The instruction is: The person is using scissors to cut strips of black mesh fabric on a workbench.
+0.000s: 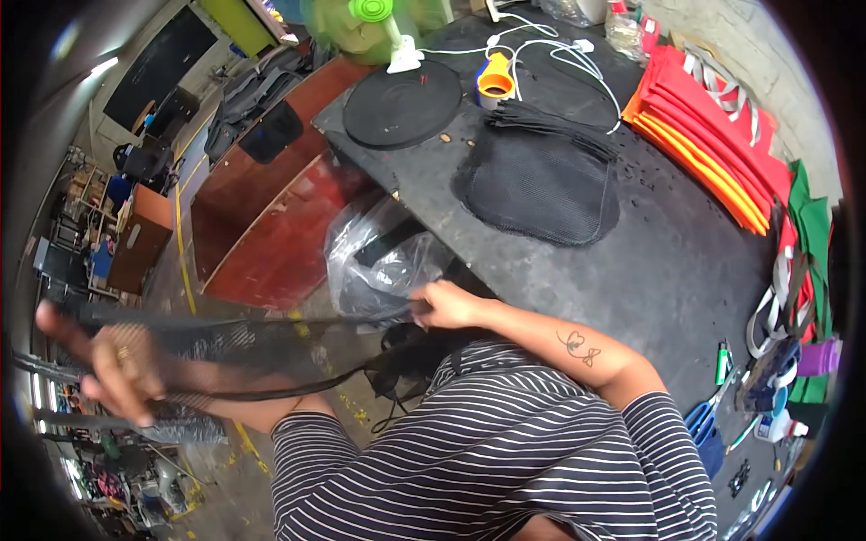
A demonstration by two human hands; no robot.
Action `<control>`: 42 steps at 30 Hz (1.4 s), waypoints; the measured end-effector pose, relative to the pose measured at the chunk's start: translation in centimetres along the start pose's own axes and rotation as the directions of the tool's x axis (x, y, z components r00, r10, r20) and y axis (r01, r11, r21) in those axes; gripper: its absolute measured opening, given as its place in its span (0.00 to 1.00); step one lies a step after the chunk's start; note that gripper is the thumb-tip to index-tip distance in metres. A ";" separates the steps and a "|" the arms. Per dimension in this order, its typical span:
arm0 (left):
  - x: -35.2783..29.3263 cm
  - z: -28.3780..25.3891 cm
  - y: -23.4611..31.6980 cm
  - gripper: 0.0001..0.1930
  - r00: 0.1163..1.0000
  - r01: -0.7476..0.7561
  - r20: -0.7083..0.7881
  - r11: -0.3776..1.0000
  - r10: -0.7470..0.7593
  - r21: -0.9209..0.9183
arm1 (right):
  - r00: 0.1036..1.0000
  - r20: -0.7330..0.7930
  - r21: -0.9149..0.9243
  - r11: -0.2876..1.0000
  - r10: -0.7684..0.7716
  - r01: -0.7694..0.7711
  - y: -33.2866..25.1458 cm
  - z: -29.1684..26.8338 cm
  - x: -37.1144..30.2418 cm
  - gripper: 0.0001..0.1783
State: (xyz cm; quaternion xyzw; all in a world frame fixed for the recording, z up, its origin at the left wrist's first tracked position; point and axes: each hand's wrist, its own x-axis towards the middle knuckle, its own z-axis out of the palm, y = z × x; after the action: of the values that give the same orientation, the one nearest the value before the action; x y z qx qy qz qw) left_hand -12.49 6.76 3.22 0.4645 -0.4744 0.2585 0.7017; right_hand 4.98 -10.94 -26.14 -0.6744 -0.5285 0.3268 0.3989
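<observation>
A long piece of black mesh fabric (271, 350) stretches across the space in front of my body, off the table's edge. My right hand (442, 305) is closed round its right end. At the far left my left hand (122, 370) is blurred by motion, fingers apart and one stretched out. The mesh passes over my left forearm and lies against that hand. A pile of black mesh pieces (541, 180) rests on the dark table (577, 284), beyond my right hand. A clear plastic bag (356, 257) with something dark in it sits beside the table edge.
A black round disc (402, 104), a green fan (372, 11), an orange-and-white tape roll (494, 79) and a white cable (577, 63) occupy the table's far side. Red and orange fabric (704, 135) is stacked at right, with blue-handled scissors (701, 419) nearer. Reddish-brown boards (271, 225) stand left.
</observation>
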 end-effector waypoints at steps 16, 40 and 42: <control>-6.7 -1.0 -11.4 0.22 0.543 0.810 -0.471 0.286 -0.695 0.512 | 0.755 -0.548 0.065 0.881 -0.361 0.468 -14.3 -9.0 1.0 0.13; -6.1 1.1 -14.6 0.32 0.285 0.952 -0.620 0.290 -0.731 0.097 | 0.833 -0.479 0.241 0.870 -0.278 0.430 -14.9 -11.0 -4.7 0.09; -6.7 -4.3 -13.3 0.28 0.333 0.887 -0.457 0.110 -0.825 0.449 | 0.608 -0.693 0.116 0.773 -0.387 0.624 -13.1 -10.3 -3.7 0.09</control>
State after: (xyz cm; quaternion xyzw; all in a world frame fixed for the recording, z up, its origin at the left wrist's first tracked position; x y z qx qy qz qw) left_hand -2.71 5.38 -8.77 0.8433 0.0342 -0.0300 0.5355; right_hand 7.11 -14.90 -9.62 -0.4810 -0.4669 0.0388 0.7410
